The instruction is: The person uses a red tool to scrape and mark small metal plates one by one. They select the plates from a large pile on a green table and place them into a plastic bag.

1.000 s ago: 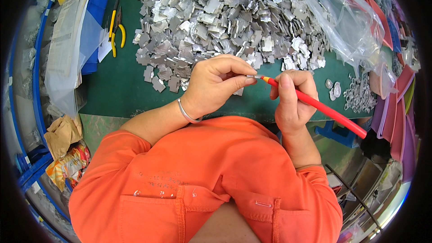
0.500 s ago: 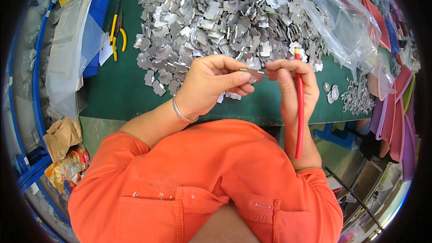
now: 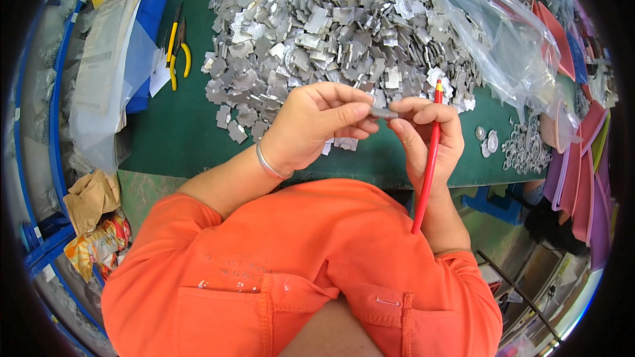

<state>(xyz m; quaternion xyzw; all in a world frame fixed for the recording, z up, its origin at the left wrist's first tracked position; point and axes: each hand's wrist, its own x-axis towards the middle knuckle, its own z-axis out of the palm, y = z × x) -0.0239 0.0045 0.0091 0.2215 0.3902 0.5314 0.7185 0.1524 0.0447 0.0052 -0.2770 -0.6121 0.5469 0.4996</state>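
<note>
At the far left of the green table, yellow-handled pliers are laid beside a blue bin, within reach. A large heap of flat, dull-grey metal plates is spread behind the hands. A small grey metal plate is pinched edgewise between thumb and fingers of the left hand, raised over the table edge for close work. It is met by the right hand, in which a slim red pencil-like tool is gripped upright. A crumpled clear plastic bag is seen further right.
</note>
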